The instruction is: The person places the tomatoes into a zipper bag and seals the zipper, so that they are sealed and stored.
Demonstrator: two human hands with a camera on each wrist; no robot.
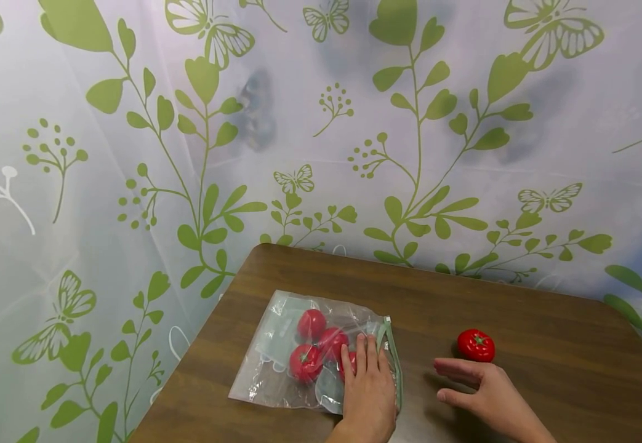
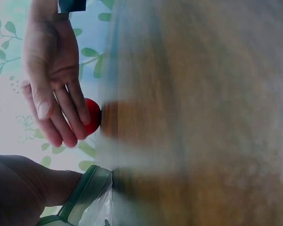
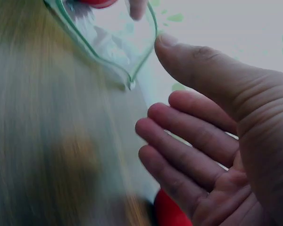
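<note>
A clear zip bag point(image 1: 260, 389) with a green zip edge point(image 1: 394, 363) lies flat on the table, holding several red tomatoes point(image 1: 306, 362). My left hand point(image 1: 369, 391) rests on the bag near its zip end, fingers extended over one tomato that it partly hides. In the left wrist view, the zip edge point(image 2: 80, 192) stands a little apart beside that hand. My right hand point(image 1: 489, 394) hovers right of the bag, fingers extended and holding nothing. Just beyond it a loose tomato point(image 1: 476, 345) sits on the table; the right wrist view shows this tomato point(image 3: 172, 209) below the fingers.
The brown wooden table point(image 1: 548, 332) has rounded far corners. Behind and to the left hangs a pale curtain point(image 1: 309, 141) printed with green leaves and butterflies, close to the table's edges. A pale greenish shape point(image 1: 284, 326) shows in the bag's left part.
</note>
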